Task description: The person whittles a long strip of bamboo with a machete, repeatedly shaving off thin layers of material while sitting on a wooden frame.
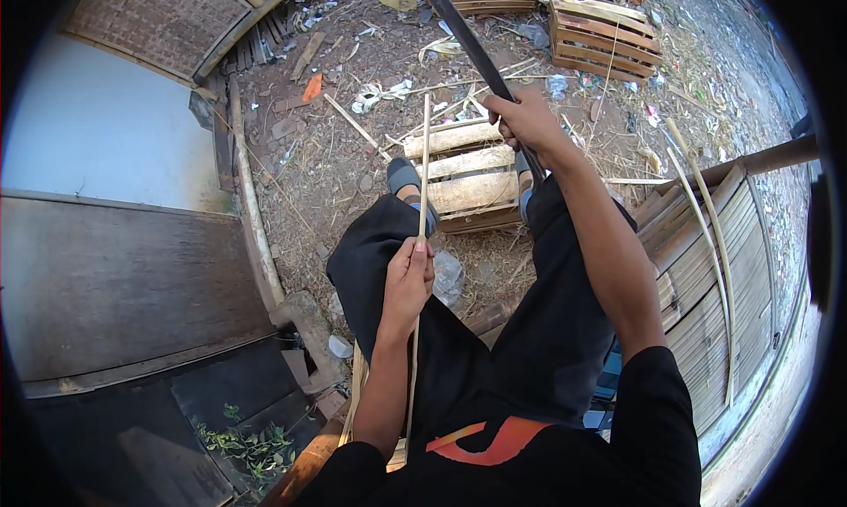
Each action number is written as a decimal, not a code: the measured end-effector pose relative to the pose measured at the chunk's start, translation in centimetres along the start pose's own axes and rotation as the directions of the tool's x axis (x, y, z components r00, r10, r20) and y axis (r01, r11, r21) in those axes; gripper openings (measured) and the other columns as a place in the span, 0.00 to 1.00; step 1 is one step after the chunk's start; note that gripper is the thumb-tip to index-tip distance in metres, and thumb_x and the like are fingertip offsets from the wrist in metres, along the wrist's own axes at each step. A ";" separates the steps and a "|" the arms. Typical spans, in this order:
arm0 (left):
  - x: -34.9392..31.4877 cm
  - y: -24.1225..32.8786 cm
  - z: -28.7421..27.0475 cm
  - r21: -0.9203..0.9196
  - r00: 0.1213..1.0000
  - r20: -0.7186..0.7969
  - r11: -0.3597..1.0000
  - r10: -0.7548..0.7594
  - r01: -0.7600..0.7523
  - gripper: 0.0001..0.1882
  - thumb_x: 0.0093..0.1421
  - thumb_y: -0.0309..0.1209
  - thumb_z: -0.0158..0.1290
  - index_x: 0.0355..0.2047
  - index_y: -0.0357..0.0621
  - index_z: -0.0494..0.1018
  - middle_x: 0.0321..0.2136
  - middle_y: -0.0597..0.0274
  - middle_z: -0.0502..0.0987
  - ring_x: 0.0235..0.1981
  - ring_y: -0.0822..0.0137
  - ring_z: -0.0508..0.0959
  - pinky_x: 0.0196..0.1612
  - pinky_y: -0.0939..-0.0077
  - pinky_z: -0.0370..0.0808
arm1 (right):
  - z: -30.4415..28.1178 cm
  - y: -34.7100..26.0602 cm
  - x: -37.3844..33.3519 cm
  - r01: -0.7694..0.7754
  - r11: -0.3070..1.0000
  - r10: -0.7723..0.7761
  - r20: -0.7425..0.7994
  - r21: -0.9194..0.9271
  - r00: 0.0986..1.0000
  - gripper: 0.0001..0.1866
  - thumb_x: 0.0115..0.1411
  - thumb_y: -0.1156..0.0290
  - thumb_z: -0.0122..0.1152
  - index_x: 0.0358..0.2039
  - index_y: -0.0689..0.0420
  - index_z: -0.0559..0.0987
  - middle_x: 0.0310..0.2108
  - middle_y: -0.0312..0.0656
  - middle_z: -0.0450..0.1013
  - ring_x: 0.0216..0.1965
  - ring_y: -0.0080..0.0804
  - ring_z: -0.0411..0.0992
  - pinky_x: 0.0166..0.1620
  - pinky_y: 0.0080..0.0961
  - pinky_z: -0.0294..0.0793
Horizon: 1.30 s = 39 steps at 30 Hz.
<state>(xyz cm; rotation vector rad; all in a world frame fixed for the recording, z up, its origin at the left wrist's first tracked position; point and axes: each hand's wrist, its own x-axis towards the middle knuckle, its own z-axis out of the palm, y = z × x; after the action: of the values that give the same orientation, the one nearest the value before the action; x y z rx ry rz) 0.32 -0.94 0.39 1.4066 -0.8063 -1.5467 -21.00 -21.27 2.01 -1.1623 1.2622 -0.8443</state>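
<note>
My left hand (408, 282) is closed around a thin, pale bamboo strip (425, 163), which stands up in front of my left knee and runs back down along my forearm. My right hand (529, 127) grips a long, dark, slightly curved blade-like tool (468, 39). It reaches away to the top edge of the view, and its lower end passes beside my right knee. Whether it is a machete cannot be made out. Between my knees lies a slatted wooden crate (468, 161), with my sandalled feet at its sides. Strip and dark tool are apart.
More slatted crates (604, 39) lie at the far right. A bamboo-slat panel (715, 286) with long loose strips (715, 233) on it is at my right. Litter and wood scraps cover the dirt ground (309, 172). A wall (115, 127) stands at left.
</note>
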 end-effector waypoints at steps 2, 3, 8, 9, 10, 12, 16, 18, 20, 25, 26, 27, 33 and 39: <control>-0.4 1.1 -0.4 -0.102 0.999 0.032 0.994 -0.039 0.042 0.14 0.73 0.40 0.38 0.33 0.47 0.65 0.17 0.77 0.54 0.13 0.85 0.50 0.14 0.87 0.46 | 1.5 -0.9 -0.8 0.037 0.989 -0.037 -0.004 -0.141 0.999 0.23 0.56 0.53 0.63 0.23 0.65 0.78 0.14 0.39 0.69 0.16 0.26 0.67 0.23 0.27 0.67; -0.4 1.5 -0.5 -0.117 0.999 0.040 0.992 -0.037 0.041 0.14 0.73 0.40 0.38 0.34 0.47 0.65 0.17 0.77 0.54 0.13 0.85 0.50 0.14 0.87 0.46 | 2.0 -1.0 -1.1 0.138 0.952 -0.150 -0.020 -0.274 0.989 0.23 0.55 0.53 0.63 0.24 0.66 0.79 0.15 0.42 0.70 0.18 0.31 0.69 0.26 0.30 0.69; -1.4 2.7 -1.1 -0.057 0.999 -0.012 0.998 0.033 -0.033 0.14 0.73 0.41 0.38 0.35 0.46 0.65 0.18 0.77 0.56 0.14 0.86 0.51 0.15 0.89 0.47 | 3.9 -1.7 -3.8 0.383 0.694 -0.381 0.141 -0.610 0.914 0.15 0.52 0.56 0.61 0.30 0.55 0.83 0.21 0.48 0.76 0.26 0.50 0.76 0.33 0.41 0.74; -1.6 2.9 -1.0 -0.019 0.998 -0.043 0.998 0.054 -0.055 0.14 0.73 0.41 0.39 0.35 0.46 0.65 0.17 0.77 0.56 0.13 0.86 0.51 0.15 0.88 0.47 | 4.2 -1.0 -4.1 0.463 0.616 -0.450 0.199 -0.637 0.871 0.12 0.50 0.59 0.62 0.28 0.54 0.82 0.20 0.48 0.75 0.25 0.49 0.76 0.31 0.42 0.73; -1.8 3.2 -0.9 0.020 0.994 -0.074 0.997 0.077 -0.075 0.14 0.73 0.40 0.39 0.35 0.46 0.65 0.17 0.77 0.55 0.13 0.86 0.51 0.14 0.88 0.46 | 4.5 -0.4 -4.5 0.537 0.530 -0.511 0.258 -0.657 0.820 0.09 0.48 0.62 0.63 0.26 0.54 0.81 0.18 0.47 0.74 0.24 0.49 0.75 0.29 0.43 0.72; -2.1 3.1 -1.0 0.102 0.982 -0.124 0.986 0.142 -0.130 0.14 0.73 0.40 0.39 0.35 0.46 0.66 0.17 0.77 0.54 0.12 0.86 0.50 0.14 0.87 0.46 | 5.4 0.3 -5.6 0.590 0.351 -0.480 0.401 -0.728 0.780 0.11 0.39 0.65 0.64 0.26 0.53 0.78 0.18 0.44 0.74 0.24 0.46 0.76 0.28 0.43 0.73; -2.2 0.5 -1.3 0.278 0.936 -0.166 0.926 0.309 -0.257 0.13 0.73 0.39 0.40 0.34 0.44 0.65 0.16 0.79 0.55 0.13 0.86 0.51 0.14 0.87 0.47 | 7.0 0.9 -7.6 0.708 0.269 -0.458 0.560 -0.653 0.690 0.16 0.41 0.63 0.69 0.30 0.57 0.78 0.22 0.44 0.77 0.26 0.44 0.78 0.29 0.41 0.76; -2.4 -0.1 -1.4 0.334 0.934 -0.184 0.913 0.308 -0.235 0.13 0.73 0.39 0.40 0.34 0.44 0.65 0.16 0.79 0.55 0.13 0.86 0.51 0.15 0.86 0.47 | 7.1 1.1 -7.5 0.721 0.261 -0.434 0.589 -0.642 0.682 0.18 0.40 0.63 0.70 0.31 0.57 0.78 0.23 0.44 0.78 0.26 0.44 0.79 0.29 0.41 0.76; -2.3 0.0 -1.1 0.411 0.912 -0.208 0.877 0.354 -0.248 0.14 0.73 0.39 0.40 0.32 0.45 0.65 0.16 0.79 0.55 0.14 0.86 0.52 0.15 0.86 0.48 | 6.8 1.1 -6.1 0.702 0.259 -0.355 0.610 -0.664 0.708 0.18 0.40 0.63 0.70 0.31 0.58 0.78 0.23 0.45 0.78 0.27 0.45 0.79 0.29 0.41 0.76; -2.7 0.1 -1.7 0.382 0.936 -0.208 0.904 0.285 -0.190 0.15 0.73 0.38 0.39 0.31 0.44 0.65 0.16 0.78 0.55 0.14 0.86 0.53 0.15 0.87 0.50 | 5.4 1.3 -2.0 0.492 0.261 -0.391 0.375 -0.831 0.840 0.12 0.45 0.64 0.65 0.29 0.57 0.80 0.23 0.48 0.78 0.27 0.47 0.79 0.31 0.40 0.77; -3.0 -0.1 -1.7 0.374 0.943 -0.201 0.910 0.267 -0.178 0.15 0.73 0.38 0.39 0.31 0.44 0.65 0.16 0.78 0.55 0.14 0.86 0.53 0.15 0.87 0.50 | 4.7 1.0 -1.2 0.424 0.275 -0.400 0.299 -0.863 0.866 0.11 0.46 0.64 0.64 0.27 0.57 0.81 0.23 0.48 0.78 0.27 0.47 0.78 0.31 0.40 0.77; -2.9 -0.1 -1.5 0.394 0.942 -0.203 0.903 0.269 -0.173 0.15 0.73 0.38 0.39 0.31 0.43 0.65 0.16 0.76 0.57 0.15 0.85 0.55 0.17 0.84 0.52 | 4.0 0.8 -0.3 0.399 0.255 -0.410 0.275 -0.881 0.870 0.10 0.47 0.64 0.62 0.25 0.57 0.81 0.22 0.49 0.77 0.26 0.48 0.78 0.31 0.41 0.77; -2.7 -0.5 -1.8 0.474 0.928 -0.229 0.866 0.295 -0.159 0.16 0.73 0.37 0.39 0.30 0.41 0.65 0.15 0.74 0.58 0.16 0.82 0.58 0.19 0.82 0.55 | 5.9 1.0 -4.0 0.565 0.335 -0.389 0.435 -0.754 0.812 0.13 0.46 0.62 0.62 0.29 0.58 0.80 0.21 0.50 0.77 0.26 0.49 0.78 0.33 0.42 0.76; -3.5 -0.5 -1.7 0.482 0.935 -0.194 0.859 0.298 -0.174 0.16 0.73 0.38 0.39 0.30 0.42 0.65 0.16 0.75 0.58 0.16 0.84 0.57 0.18 0.84 0.54 | 4.1 0.6 0.1 0.412 0.309 -0.337 0.307 -0.857 0.890 0.13 0.48 0.61 0.63 0.28 0.57 0.82 0.24 0.49 0.78 0.29 0.49 0.78 0.34 0.41 0.77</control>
<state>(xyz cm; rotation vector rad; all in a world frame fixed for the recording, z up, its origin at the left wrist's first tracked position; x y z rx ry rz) 1.82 2.57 1.17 1.7285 -1.1821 -0.9826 -17.04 -20.49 1.13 -2.4667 1.4371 -0.3376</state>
